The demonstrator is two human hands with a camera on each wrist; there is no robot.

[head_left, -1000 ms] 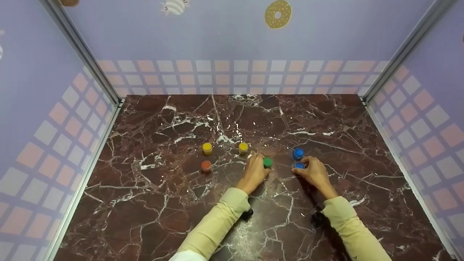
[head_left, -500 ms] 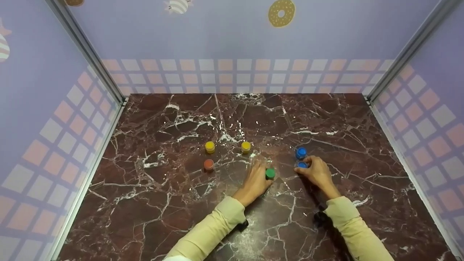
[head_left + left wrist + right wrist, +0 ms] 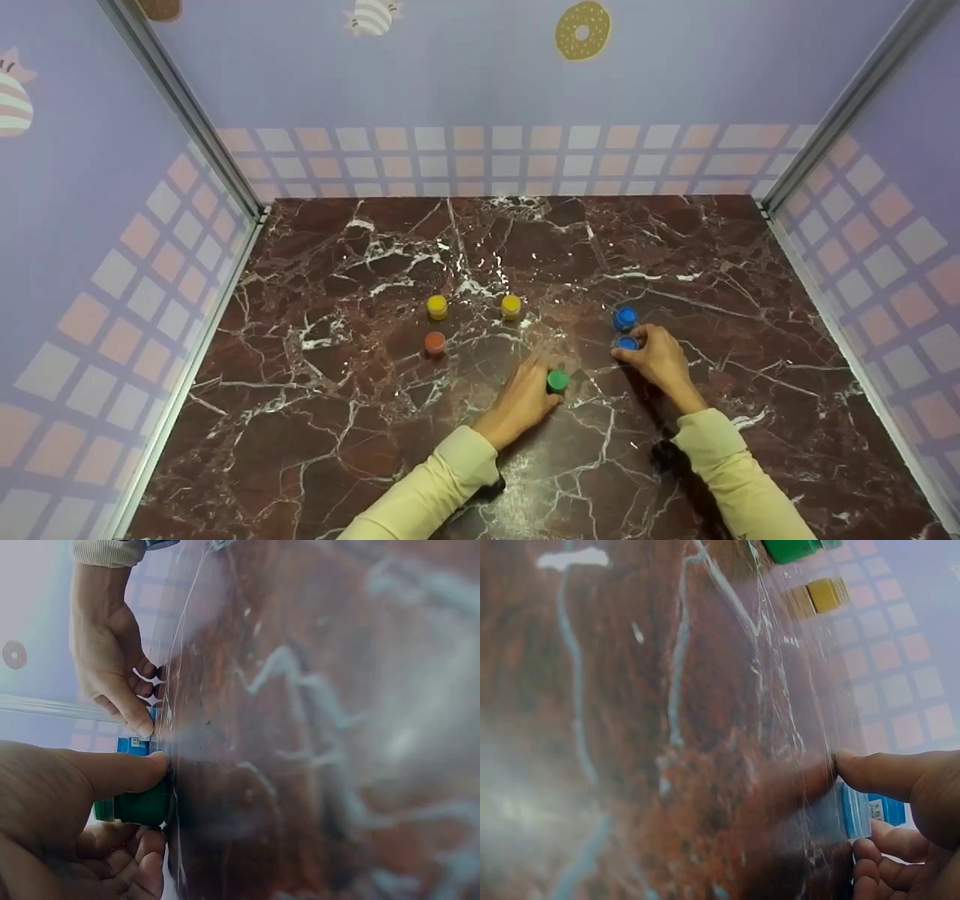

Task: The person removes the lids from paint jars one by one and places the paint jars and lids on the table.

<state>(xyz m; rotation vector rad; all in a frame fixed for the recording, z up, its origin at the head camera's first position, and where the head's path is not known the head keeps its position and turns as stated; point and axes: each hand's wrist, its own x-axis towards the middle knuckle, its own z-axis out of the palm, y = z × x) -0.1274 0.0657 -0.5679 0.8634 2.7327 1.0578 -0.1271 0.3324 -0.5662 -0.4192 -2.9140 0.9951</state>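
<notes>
Left hand pinches green jar — right of it, right hand grips blue jar, twin alongside, paired, we'd say — left of green, yellow jars, red jar untouched.

The count is verified at six: two yellow jars, two blue jars, one green jar and one orange-red jar.

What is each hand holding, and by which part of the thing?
The left hand pinches the green jar by its sides; the right hand, the nearer blue jar, also by its sides.
</notes>
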